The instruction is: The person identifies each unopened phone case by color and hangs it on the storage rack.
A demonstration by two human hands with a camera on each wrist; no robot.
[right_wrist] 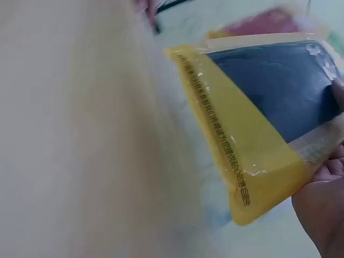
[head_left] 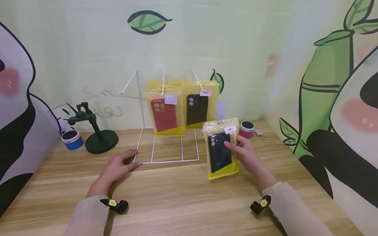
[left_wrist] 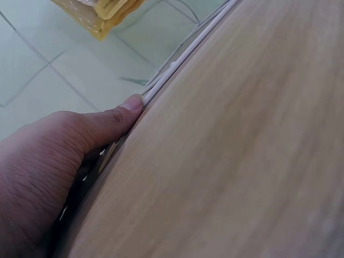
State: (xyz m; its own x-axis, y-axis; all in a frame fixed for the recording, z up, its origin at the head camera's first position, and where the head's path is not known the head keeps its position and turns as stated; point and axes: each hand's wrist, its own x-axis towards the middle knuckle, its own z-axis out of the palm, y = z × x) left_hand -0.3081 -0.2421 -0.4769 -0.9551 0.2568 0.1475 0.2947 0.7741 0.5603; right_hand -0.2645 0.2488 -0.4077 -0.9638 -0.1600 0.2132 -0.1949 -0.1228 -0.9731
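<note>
My right hand grips the right side of a yellow-edged clear pouch with a black phone case inside, thumb on its front. The pouch is held upright, apart from the rack; the right wrist view shows its yellow lower corner with printed text. A white wire display rack stands on the table. My left hand rests at the rack's front left corner, thumb touching the base wire. On the middle hook hang pouches with a red case in front; the right hook holds a black-case pouch.
The rack's left hook bears nothing. A dark green stand and a blue round speaker-like object are at the left. Behind my right hand stands a pink round one, beside a small grey piece. A painted wall closes the back.
</note>
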